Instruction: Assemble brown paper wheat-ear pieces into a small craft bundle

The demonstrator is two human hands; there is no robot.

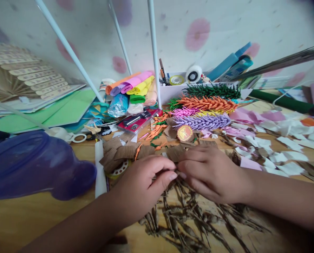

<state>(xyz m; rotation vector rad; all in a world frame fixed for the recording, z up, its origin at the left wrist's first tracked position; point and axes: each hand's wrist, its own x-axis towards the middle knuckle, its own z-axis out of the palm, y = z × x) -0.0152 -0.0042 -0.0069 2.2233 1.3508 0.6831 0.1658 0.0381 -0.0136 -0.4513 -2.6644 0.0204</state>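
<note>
My left hand (146, 182) and my right hand (212, 172) meet over the table, thumbs and fingers pinched together at the tips. Between the fingertips is a small piece of brown crepe paper, mostly hidden by the fingers. Below them lies a spread pile of twisted brown paper pieces (183, 225). Just beyond the hands, wider brown crepe paper strips (128, 152) lie with a thin orange twist across them. A round yellow-and-red disc (185, 133) rests behind my right hand.
Paper braids, such as the purple one (201, 121), lie at the back. White paper scraps (286, 158) cover the right side. A translucent purple container (36, 161), white-handled scissors (76, 137) and a white roll (100, 170) are at left. White poles (154, 52) rise behind.
</note>
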